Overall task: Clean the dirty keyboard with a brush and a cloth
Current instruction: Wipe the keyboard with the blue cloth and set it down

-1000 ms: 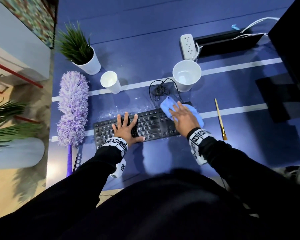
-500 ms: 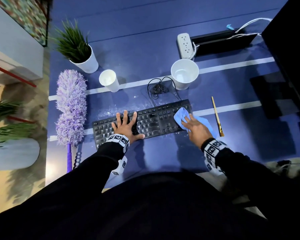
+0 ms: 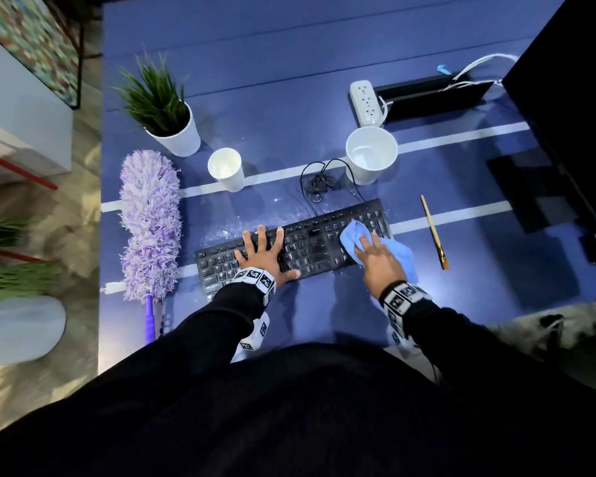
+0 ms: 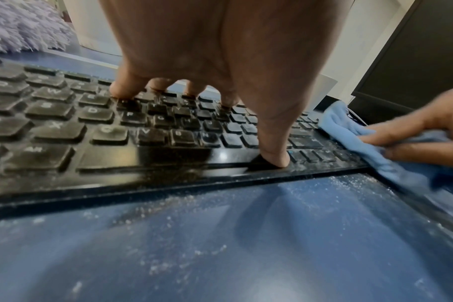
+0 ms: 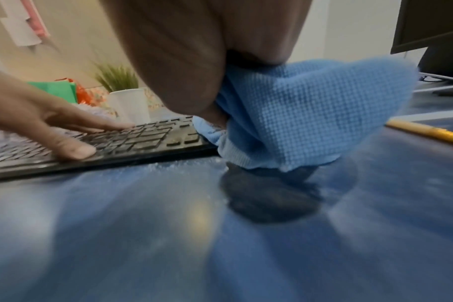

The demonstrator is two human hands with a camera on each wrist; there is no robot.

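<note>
A dark torso and black sleeves filled the near edge of the head view, hiding the front of the blue counter (image 3: 324,80). Beyond them, the left hand (image 3: 265,254) lay flat with straight, spread fingers (image 4: 124,90) pressing on the left half of the black keyboard (image 3: 310,242), the thumb resting on its near edge. The right hand (image 3: 381,258) pressed a light blue cloth (image 3: 353,235) onto the keyboard's right end; its fingers gripped the bunched cloth, though the fingertips were hidden behind the fabric and the palm in the right wrist view. Part of the cloth trailed off onto the counter under that hand. White dust speckled the keys and the counter just nearer than both hands. Right of the right-hand fingers, apart from the keyboard, lay a yellow-handled brush (image 3: 433,232), untouched. Left of the left-hand fingers lay a purple fluffy duster (image 3: 150,222). Beyond the fingers sat a coiled black cable (image 3: 319,182), two white cups, a potted plant (image 3: 162,108), and a white power strip (image 3: 365,103). A dark monitor was cut off at the far right.
</note>
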